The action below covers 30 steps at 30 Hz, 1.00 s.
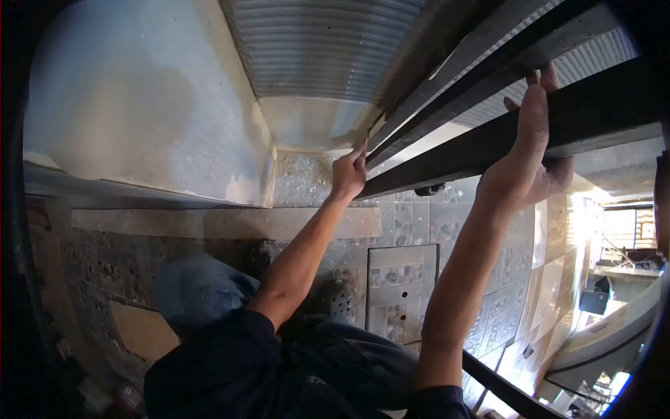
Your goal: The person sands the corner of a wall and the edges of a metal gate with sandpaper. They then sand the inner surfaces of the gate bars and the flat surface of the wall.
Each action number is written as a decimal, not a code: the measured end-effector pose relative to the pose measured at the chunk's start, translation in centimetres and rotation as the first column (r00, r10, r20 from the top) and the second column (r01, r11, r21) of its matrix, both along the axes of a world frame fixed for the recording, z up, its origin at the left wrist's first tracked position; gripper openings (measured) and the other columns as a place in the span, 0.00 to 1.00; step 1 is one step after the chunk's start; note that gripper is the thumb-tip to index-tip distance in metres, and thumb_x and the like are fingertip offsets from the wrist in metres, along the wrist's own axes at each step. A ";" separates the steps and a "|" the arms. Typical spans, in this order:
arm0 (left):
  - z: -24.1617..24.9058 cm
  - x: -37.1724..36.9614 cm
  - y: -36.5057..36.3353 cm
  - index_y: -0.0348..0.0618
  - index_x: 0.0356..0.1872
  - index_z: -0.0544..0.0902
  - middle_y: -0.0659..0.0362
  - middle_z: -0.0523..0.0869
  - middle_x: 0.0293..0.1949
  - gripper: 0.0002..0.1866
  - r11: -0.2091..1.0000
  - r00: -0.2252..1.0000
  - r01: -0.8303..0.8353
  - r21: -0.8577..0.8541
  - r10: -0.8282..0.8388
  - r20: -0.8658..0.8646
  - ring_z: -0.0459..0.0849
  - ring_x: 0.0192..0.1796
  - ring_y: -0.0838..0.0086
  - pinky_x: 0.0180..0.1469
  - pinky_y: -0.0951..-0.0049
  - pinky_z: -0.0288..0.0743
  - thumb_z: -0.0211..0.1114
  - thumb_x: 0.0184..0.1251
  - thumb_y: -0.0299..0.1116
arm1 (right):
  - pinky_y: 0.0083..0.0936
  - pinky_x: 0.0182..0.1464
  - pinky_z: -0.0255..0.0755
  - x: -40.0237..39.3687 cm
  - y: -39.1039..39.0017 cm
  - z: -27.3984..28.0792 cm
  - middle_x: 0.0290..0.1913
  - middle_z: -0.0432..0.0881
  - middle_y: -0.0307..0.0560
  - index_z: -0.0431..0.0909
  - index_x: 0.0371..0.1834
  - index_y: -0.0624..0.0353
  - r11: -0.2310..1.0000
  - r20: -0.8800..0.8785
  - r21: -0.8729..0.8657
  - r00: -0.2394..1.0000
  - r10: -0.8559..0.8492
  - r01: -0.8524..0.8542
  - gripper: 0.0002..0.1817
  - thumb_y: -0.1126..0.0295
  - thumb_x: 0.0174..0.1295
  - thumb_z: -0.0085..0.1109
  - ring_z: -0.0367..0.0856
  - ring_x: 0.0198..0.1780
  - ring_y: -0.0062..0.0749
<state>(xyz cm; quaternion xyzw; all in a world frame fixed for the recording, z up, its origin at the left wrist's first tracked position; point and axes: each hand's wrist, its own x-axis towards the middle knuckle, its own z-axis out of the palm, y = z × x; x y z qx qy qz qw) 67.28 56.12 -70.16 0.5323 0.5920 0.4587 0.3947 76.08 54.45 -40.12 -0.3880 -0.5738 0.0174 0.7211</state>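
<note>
My right hand (520,157) is wrapped around a dark rectangular metal beam (460,150), its thumb across the near face and fingertips showing behind the upper edge. The beam slants from upper right down toward the middle. My left hand (349,173) is closed by the lower ends of the beams, against the wall corner. A thin strip-like piece rises from its fingers; whether it is held or part of the frame, I cannot make out. Behind the gripped beam runs a second dark beam (481,87), roughly parallel, with another dark member (436,84) beyond it.
A pale plastered wall (160,91) stands at left, with corrugated sheet (321,49) at the back. Whitish debris (303,178) lies in the corner. Below are patterned floor tiles (495,293) and a framed tile cover (401,286) with two holes. My knee (202,290) is near the wall.
</note>
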 end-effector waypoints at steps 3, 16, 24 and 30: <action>-1.7 -0.3 0.5 0.46 0.55 0.81 0.46 0.86 0.31 0.15 0.995 1.000 -0.011 -0.094 0.011 -0.007 0.85 0.33 0.69 0.37 0.69 0.74 0.58 0.71 0.35 | 0.32 0.47 0.79 0.0 0.5 0.1 0.51 0.83 0.58 0.79 0.51 0.72 1.000 0.009 0.029 1.000 0.000 0.000 0.22 0.67 0.57 0.65 0.83 0.53 0.41; -0.7 0.1 -0.2 0.43 0.52 0.82 0.46 0.85 0.32 0.13 0.999 1.000 -0.011 0.037 0.011 -0.016 0.84 0.31 0.67 0.36 0.71 0.74 0.56 0.69 0.29 | 0.30 0.44 0.80 0.4 0.1 -0.4 0.52 0.82 0.61 0.76 0.52 0.76 0.997 0.034 0.035 0.997 0.066 -0.067 0.22 0.69 0.59 0.64 0.83 0.53 0.43; 2.9 0.1 0.1 0.50 0.62 0.77 0.48 0.86 0.36 0.23 0.998 0.999 0.026 0.060 -0.024 -0.043 0.85 0.41 0.57 0.47 0.68 0.75 0.56 0.66 0.22 | 0.28 0.41 0.81 0.2 0.4 -0.4 0.52 0.82 0.62 0.77 0.51 0.76 0.999 0.020 0.037 1.000 0.021 -0.022 0.22 0.69 0.59 0.63 0.84 0.52 0.44; 3.4 -0.6 0.7 0.48 0.59 0.80 0.46 0.86 0.39 0.20 0.977 0.995 -0.001 0.213 -0.021 0.102 0.86 0.43 0.60 0.47 0.73 0.75 0.57 0.66 0.22 | 0.29 0.40 0.81 0.1 1.1 -0.6 0.51 0.83 0.61 0.77 0.51 0.76 0.994 0.026 0.113 1.000 -0.008 0.005 0.22 0.69 0.59 0.63 0.85 0.51 0.44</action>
